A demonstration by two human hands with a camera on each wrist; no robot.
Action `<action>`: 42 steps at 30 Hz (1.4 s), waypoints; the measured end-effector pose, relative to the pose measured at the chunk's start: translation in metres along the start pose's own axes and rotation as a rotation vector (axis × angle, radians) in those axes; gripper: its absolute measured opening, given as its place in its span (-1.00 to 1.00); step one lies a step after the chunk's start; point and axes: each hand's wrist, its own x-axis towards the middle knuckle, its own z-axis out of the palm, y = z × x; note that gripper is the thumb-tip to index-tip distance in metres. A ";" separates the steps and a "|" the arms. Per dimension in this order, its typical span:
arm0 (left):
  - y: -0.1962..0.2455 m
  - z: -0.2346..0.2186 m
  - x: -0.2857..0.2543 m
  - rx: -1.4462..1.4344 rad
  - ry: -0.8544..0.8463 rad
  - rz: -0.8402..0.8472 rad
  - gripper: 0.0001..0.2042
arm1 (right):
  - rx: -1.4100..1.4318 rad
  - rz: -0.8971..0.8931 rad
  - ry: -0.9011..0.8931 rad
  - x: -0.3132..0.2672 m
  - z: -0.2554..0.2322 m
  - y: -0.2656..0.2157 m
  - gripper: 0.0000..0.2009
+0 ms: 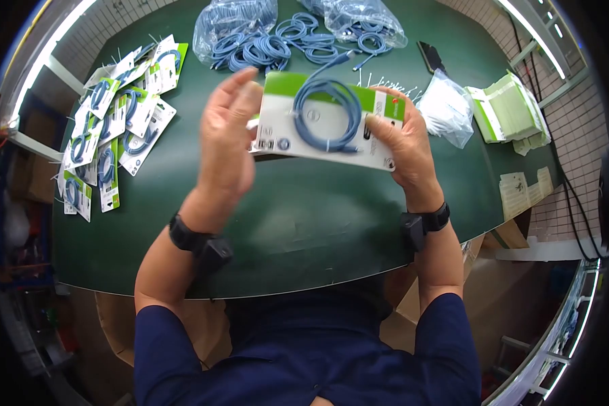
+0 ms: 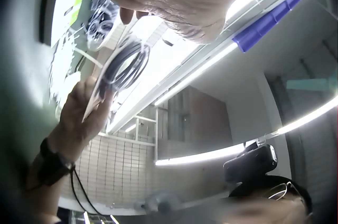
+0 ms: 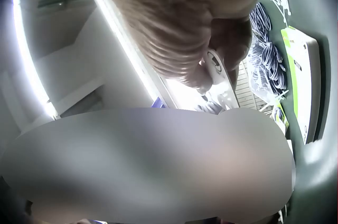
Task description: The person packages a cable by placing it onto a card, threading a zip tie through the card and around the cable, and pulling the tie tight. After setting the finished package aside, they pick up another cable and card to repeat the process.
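Observation:
My right hand holds a green-and-white packaging card at its right end, thumb on the front and fingers behind. A coiled blue-grey cable lies against the card's face, with a white tie at its lower part. One cable plug sticks up past the card's top edge. Blurred in the head view, my left hand is raised beside the card's left edge, fingers upward and loosely bent, with nothing seen in it. In the right wrist view, a stack of cards lies on the table below.
Carded cables are heaped at the left. Bagged and loose cable coils sit at the back. To the right are white ties, a bag of ties, a dark flat object and another card stack.

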 end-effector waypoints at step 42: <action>-0.024 -0.031 -0.030 1.233 -0.464 0.914 -0.69 | -0.761 -0.701 -0.348 -0.007 0.029 0.013 -0.75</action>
